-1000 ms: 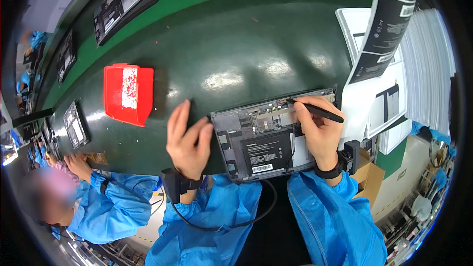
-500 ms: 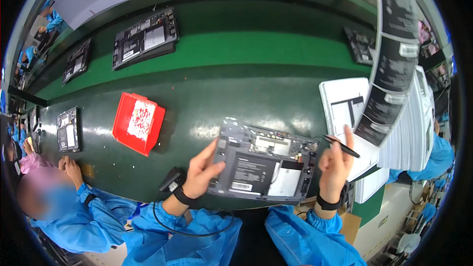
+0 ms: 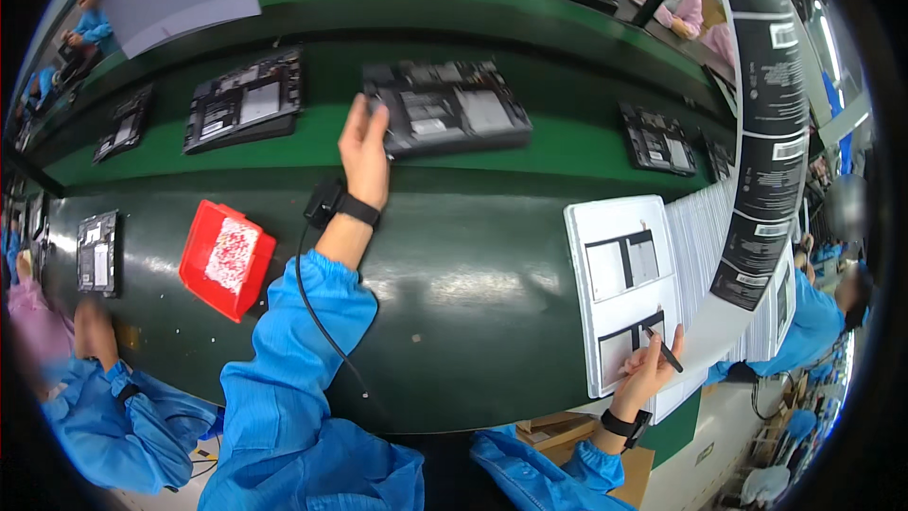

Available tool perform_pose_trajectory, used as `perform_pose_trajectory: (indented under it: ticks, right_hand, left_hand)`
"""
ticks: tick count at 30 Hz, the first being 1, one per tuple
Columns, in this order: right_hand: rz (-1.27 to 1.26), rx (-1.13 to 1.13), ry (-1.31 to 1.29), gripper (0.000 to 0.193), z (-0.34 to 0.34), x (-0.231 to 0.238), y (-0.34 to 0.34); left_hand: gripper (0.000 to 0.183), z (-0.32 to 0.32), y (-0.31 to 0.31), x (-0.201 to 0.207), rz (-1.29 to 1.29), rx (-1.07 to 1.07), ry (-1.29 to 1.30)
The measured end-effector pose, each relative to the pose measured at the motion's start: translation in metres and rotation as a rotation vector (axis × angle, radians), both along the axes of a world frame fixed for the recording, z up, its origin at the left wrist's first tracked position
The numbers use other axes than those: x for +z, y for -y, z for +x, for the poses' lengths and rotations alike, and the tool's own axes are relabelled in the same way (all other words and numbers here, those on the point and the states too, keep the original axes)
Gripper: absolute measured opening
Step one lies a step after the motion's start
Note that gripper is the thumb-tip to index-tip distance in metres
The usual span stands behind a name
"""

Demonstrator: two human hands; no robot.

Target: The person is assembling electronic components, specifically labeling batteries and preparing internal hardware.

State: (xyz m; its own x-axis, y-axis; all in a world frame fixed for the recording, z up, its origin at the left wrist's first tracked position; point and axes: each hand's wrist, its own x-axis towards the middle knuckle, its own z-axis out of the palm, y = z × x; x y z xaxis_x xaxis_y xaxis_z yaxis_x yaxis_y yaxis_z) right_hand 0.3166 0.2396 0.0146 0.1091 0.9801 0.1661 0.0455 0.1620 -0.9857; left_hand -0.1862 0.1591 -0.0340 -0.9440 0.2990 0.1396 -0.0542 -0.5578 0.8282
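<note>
My left hand (image 3: 364,153) reaches far forward and grips the left edge of an open laptop base (image 3: 452,112), its battery and circuit board bare. The base is slightly blurred and is at the raised green strip; whether it rests fully there I cannot tell. My right hand (image 3: 640,377) holds a slim black pen-shaped tool (image 3: 668,353) over the lower part of a white sheet-like tray (image 3: 579,298). Black-edged rectangular pieces (image 3: 624,263) lie on that tray. The fingertips of the right hand are close to the lower piece.
A red bin (image 3: 203,270) with small white bits stands left. Other laptop bases (image 3: 244,106) sit along the green strip (image 3: 331,147). A hanging strip of black labels (image 3: 768,142) and stacked white sheets (image 3: 700,237) are at the right. A co-worker's hands (image 3: 95,331) are at the left.
My left hand has carried the laptop base from the near table edge forward to the green strip. The right hand, still with the black tool, has moved down over the white tray. The view has shifted.
</note>
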Motion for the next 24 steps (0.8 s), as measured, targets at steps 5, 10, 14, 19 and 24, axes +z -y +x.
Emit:
perform_pose_trajectory:
  ticks: [5,10,14,19,24]
  right_hand:
    - [0.121,-0.138,0.127,0.063,0.002,-0.006,0.004]
    - [0.144,-0.18,0.151,0.065,-0.003,-0.004,0.0]
    - [0.12,-0.237,0.133,0.065,-0.005,-0.007,0.0]
    - [0.065,-0.309,0.161,0.063,-0.018,-0.004,0.002]
    - [0.044,-0.3,0.191,0.064,-0.015,-0.009,0.002]
  left_hand:
    - [0.029,0.06,-0.038,0.044,-0.481,0.441,-0.923]
    - [0.027,0.133,-0.122,0.017,-0.355,-0.333,-1.05]
    - [0.042,0.168,-0.22,0.013,-0.536,-0.537,-0.997]
    - [0.081,0.196,-0.31,0.001,-0.68,-0.165,-1.204]
    - [0.079,0.204,-0.359,-0.008,-0.655,-0.248,-1.115]
